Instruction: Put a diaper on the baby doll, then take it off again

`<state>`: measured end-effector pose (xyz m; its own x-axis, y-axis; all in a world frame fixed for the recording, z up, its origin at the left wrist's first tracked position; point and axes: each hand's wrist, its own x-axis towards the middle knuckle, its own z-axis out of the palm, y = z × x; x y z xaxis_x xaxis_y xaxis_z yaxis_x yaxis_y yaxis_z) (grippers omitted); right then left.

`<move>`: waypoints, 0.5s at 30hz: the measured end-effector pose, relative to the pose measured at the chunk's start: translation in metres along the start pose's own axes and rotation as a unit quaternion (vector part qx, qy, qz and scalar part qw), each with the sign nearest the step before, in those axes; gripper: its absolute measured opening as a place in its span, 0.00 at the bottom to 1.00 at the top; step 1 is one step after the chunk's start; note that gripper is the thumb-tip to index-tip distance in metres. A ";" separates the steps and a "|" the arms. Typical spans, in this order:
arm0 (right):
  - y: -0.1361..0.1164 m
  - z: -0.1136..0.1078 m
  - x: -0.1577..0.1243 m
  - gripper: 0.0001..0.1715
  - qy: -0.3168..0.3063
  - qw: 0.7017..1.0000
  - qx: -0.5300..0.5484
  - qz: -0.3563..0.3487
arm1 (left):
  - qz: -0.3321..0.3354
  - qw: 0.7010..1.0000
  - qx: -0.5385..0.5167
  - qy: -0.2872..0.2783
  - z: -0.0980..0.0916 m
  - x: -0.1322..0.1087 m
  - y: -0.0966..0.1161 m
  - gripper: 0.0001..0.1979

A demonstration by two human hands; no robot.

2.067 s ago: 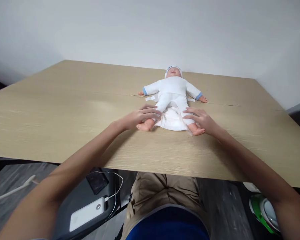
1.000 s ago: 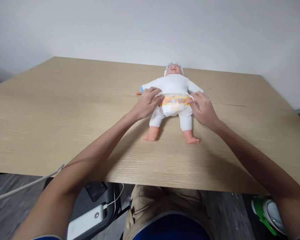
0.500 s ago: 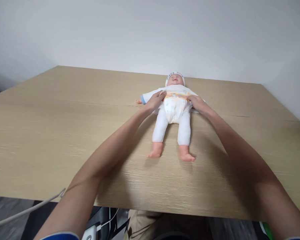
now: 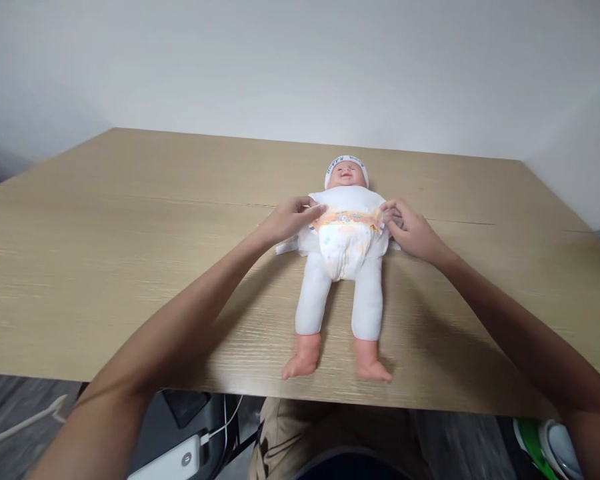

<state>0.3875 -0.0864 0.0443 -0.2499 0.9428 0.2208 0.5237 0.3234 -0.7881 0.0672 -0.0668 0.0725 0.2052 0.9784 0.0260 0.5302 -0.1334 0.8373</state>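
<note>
A baby doll [image 4: 314, 300] in a white outfit and a lettered white cap [image 4: 346, 161] lies on its back, feet toward me. Around its hips is a white diaper [image 4: 345, 247] with an orange patterned waistband. At the waistband's left end, my left hand [image 4: 295, 217] has thumb and fingers closed on the diaper's edge, beside the doll's arm. My right hand [image 4: 411, 230] pinches the diaper's right side with curled fingers. White side flaps stick out below both hands. The doll's arms are mostly hidden by my hands.
The doll lies on a wide wooden table [image 4: 130, 267] that reaches back to a pale wall [image 4: 280, 67]. Below the front edge are a white device [image 4: 173, 460] with a plugged-in cable, a pale cord [image 4: 25, 427] and a green-and-white object [image 4: 535, 447].
The doll has slid toward me, its feet now closer to the table's front edge. My hands have come nearer with it, still at the diaper's sides, and the view has shifted slightly.
</note>
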 end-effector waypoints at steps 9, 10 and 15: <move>0.038 0.002 -0.055 0.16 0.095 0.977 -0.185 -0.037 | 0.300 0.926 0.214 0.079 0.027 -0.012 0.050 0.11; 0.039 0.004 -0.058 0.14 0.087 0.975 -0.203 -0.038 | 0.319 0.920 0.220 0.050 0.037 -0.012 0.057 0.12; 0.037 0.011 -0.053 0.10 0.083 0.968 -0.238 0.012 | 0.300 0.911 0.282 -0.038 0.076 -0.003 0.070 0.16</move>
<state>0.4110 -0.1253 -0.0030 -0.1187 0.9379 0.3258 0.8537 0.2640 -0.4490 0.1666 -0.0913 0.0897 0.6420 0.6920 0.3300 0.6381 -0.7209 0.2704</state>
